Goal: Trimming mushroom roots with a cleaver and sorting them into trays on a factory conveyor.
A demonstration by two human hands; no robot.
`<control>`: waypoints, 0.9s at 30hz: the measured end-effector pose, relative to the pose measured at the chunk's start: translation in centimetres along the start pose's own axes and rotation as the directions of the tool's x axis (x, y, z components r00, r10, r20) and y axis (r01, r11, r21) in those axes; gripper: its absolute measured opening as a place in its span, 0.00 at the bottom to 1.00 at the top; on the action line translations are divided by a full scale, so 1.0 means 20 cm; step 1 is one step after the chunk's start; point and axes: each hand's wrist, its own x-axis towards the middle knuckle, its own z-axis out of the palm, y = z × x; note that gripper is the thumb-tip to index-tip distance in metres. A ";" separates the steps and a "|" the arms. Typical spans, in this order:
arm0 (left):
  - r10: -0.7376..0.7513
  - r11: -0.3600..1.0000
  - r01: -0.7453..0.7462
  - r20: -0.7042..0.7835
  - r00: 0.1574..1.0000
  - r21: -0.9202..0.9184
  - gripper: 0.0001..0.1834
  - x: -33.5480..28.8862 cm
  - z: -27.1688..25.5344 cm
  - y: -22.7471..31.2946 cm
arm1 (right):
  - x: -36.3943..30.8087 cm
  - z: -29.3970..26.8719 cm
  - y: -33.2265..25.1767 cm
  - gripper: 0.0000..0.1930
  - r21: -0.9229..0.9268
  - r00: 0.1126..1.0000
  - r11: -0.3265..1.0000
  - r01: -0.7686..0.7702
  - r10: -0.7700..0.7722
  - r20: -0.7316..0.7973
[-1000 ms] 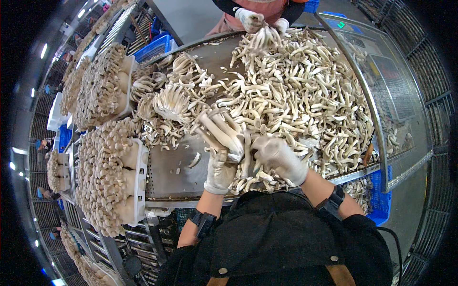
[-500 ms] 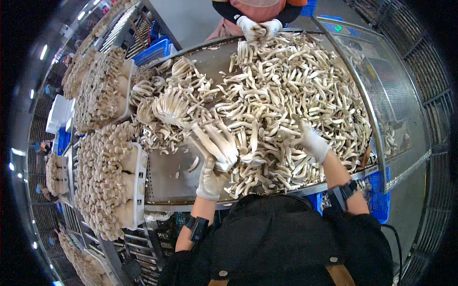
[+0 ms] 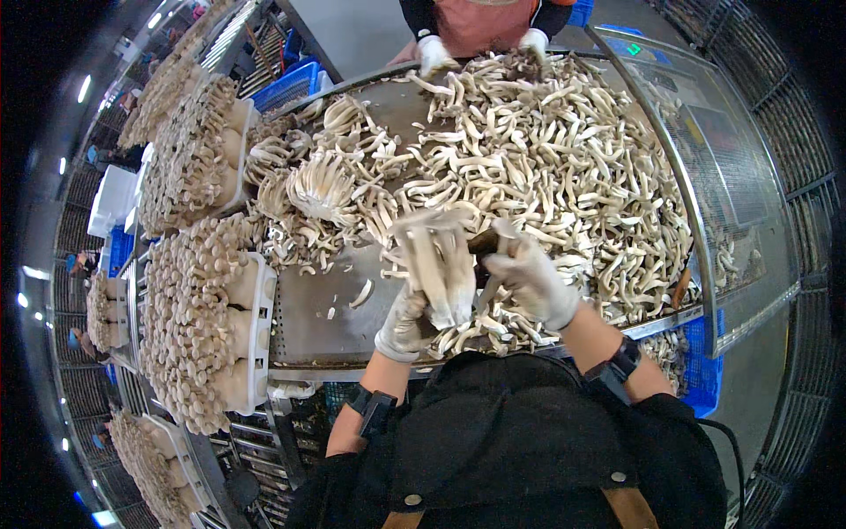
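My left hand (image 3: 405, 328), in a whitish glove, grips a clump of long-stemmed mushrooms (image 3: 438, 273) by its base, stems fanning upward. Close by on the right, my gloved right hand (image 3: 539, 282) is closed, with what looks like a mushroom (image 3: 504, 236) between its fingers; motion smears the fingertips. Under and beyond both hands spreads a broad heap of loose mushrooms (image 3: 564, 167) on the metal table. Another whole clump (image 3: 322, 189) lies to the left, its pale stems fanned out.
White trays (image 3: 258, 335) packed with uncut mushrooms stand along the table's left side. Across the table a co-worker's gloved hands (image 3: 435, 56) touch the heap. A framed mesh panel (image 3: 731, 194) borders the right. A blue basket (image 3: 702, 370) sits below the near right edge.
My right hand has moved left from the heap to beside the clump and closed. The clump in my left hand has swung more upright and slightly right. The co-worker's hands have moved apart.
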 end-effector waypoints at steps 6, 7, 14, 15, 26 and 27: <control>-0.023 0.986 0.023 0.003 1.000 -0.167 0.40 -0.01 -0.05 -0.03 | -0.04 0.10 -0.10 0.18 -0.062 0.989 0.987 -0.146 0.145 -0.017; -0.017 0.984 0.023 0.033 0.999 -0.179 0.40 0.02 -0.03 -0.03 | 0.00 0.07 -0.05 0.17 -0.044 0.984 0.985 -0.166 0.169 0.051; 0.092 0.979 -0.107 -0.092 0.992 -0.176 0.40 0.01 -0.02 0.03 | 0.01 -0.13 -0.02 0.18 0.116 1.000 0.993 -0.028 0.029 -0.010; 0.091 0.972 -0.110 -0.095 0.991 -0.209 0.40 0.01 -0.01 0.01 | 0.01 -0.12 -0.04 0.18 0.116 0.999 0.993 -0.030 0.031 -0.009; 0.131 0.967 -0.163 -0.167 0.977 -0.194 0.35 0.00 -0.04 0.04 | -0.04 -0.10 -0.08 0.24 -0.088 0.997 0.993 0.077 -0.078 -0.003; 0.097 0.979 -0.120 -0.142 0.985 -0.167 0.35 0.01 -0.05 0.04 | -0.01 -0.13 -0.07 0.25 -0.084 0.996 0.996 0.005 -0.013 -0.093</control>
